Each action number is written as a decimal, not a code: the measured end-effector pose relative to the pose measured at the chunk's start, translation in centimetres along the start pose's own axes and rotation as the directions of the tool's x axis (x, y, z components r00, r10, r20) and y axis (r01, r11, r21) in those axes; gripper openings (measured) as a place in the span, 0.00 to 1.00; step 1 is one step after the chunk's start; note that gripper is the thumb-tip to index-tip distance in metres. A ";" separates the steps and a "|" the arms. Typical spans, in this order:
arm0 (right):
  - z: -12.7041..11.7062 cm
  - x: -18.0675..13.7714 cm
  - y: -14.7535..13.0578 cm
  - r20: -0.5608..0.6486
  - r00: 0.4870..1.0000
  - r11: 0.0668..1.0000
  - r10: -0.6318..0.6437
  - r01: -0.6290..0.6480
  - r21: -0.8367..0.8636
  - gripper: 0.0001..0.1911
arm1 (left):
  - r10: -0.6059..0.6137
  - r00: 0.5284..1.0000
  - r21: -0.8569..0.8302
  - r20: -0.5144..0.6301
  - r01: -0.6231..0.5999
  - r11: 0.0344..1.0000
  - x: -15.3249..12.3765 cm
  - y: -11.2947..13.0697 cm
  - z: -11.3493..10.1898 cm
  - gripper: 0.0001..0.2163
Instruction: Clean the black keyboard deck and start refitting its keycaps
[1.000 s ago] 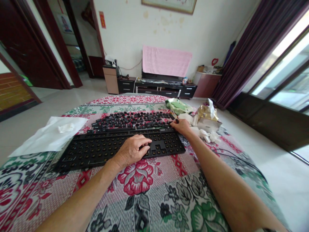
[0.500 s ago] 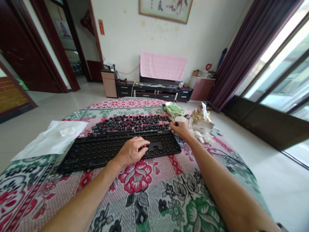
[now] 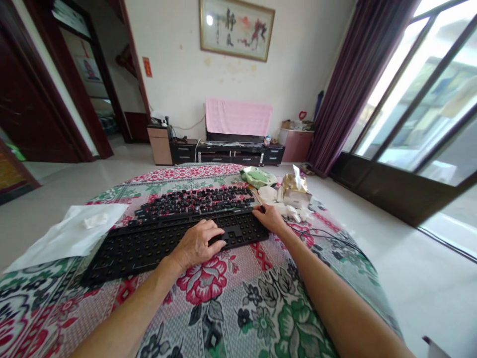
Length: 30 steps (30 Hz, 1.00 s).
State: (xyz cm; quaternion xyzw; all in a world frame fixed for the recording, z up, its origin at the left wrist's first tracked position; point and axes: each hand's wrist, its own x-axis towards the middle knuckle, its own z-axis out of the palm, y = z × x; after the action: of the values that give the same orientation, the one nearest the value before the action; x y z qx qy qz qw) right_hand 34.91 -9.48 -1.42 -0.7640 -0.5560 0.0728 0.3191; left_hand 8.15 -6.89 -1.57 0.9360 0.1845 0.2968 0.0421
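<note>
A black keyboard (image 3: pixel 137 248) with its keycaps off lies on the flowered tablecloth, bare switches showing in rows. My left hand (image 3: pixel 199 241) rests on its middle, fingers bent and the thumb apart, with the dark board visible in the gap. At the keyboard's upper right corner, my right hand (image 3: pixel 269 219) is closed around a thin tool with a dark handle (image 3: pixel 263 209); its kind is too small to make out. Loose black keycaps (image 3: pixel 197 200) are spread in a wide band just behind the keyboard.
White paper (image 3: pixel 70 233) with a crumpled tissue (image 3: pixel 96 221) lies left. Behind my right hand are a tissue box (image 3: pixel 296 191), crumpled tissues (image 3: pixel 298 214) and a green packet (image 3: pixel 258 176). A black cable (image 3: pixel 328 236) runs right. A TV cabinet (image 3: pixel 231 155) stands beyond the table.
The view has tilted up and shifted right. My right hand has come slightly nearer, onto the keyboard's top right corner. My left hand stays on the keyboard.
</note>
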 end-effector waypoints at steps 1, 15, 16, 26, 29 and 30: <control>0.0 0.0 0.0 0.000 1.000 1.000 -0.007 0.007 -0.009 0.13 | 0.010 1.000 0.016 0.010 -0.010 1.000 0.0 0.1 -0.1 0.11; -0.1 -0.5 -0.6 0.035 0.995 0.978 -0.094 0.099 -0.181 0.15 | 0.019 0.998 0.038 0.066 -0.022 0.999 0.1 0.5 -0.4 0.16; -0.1 -0.5 -0.7 0.043 0.995 0.976 -0.092 0.099 -0.195 0.15 | 0.016 0.997 0.038 0.070 -0.019 0.999 0.1 0.6 -0.4 0.16; -1.4 -0.3 0.4 0.018 0.999 0.966 -0.046 0.049 -0.253 0.17 | -0.024 0.995 0.021 0.102 0.022 1.000 0.2 0.9 -0.4 0.16; -2.0 -0.1 1.1 0.107 0.992 0.961 -0.069 0.095 -0.260 0.16 | -0.025 0.994 0.011 0.102 0.024 1.000 0.1 0.9 -0.5 0.17; -2.2 -0.1 1.2 0.139 0.987 0.954 -0.078 0.115 -0.279 0.15 | -0.024 0.994 0.012 0.105 0.023 1.000 0.1 0.8 -0.5 0.17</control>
State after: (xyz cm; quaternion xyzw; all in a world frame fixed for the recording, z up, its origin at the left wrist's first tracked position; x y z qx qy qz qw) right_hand 36.85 -10.62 -0.40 -0.7678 -0.6165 0.0243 0.1728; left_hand 8.25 -7.63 -0.96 0.9483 0.1946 0.2455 0.0504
